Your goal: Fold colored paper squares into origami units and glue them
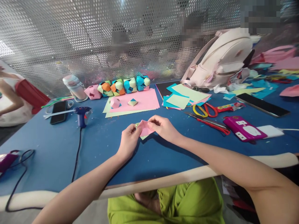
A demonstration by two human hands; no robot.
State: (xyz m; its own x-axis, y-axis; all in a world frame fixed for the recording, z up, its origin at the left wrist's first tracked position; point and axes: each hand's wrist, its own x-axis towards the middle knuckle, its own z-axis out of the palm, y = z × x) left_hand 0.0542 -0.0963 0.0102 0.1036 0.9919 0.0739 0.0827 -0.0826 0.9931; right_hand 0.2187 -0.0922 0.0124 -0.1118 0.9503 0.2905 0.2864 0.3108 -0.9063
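Between my two hands is a small folded piece of origami paper (146, 128), pink with pale green points showing at its left and lower edges. My left hand (129, 140) pinches its left side. The fingers of my right hand (163, 127) are closed on its upper right edge. Just beyond lie pink sheets (147, 101) over a pale green one, bearing a pink folded piece (115, 103) and a small cream and blue folded piece (132, 102). Behind them stands a row of several folded paper balls (118, 87) in blue, green, orange and pink.
To the left are a glue gun (83, 115) with a trailing cord, a phone (59, 112) and a bottle (74, 87). On the right are scissors (210, 123), loose coloured paper (178, 101), a purple power strip (244, 128), another phone (263, 105) and a backpack (219, 62).
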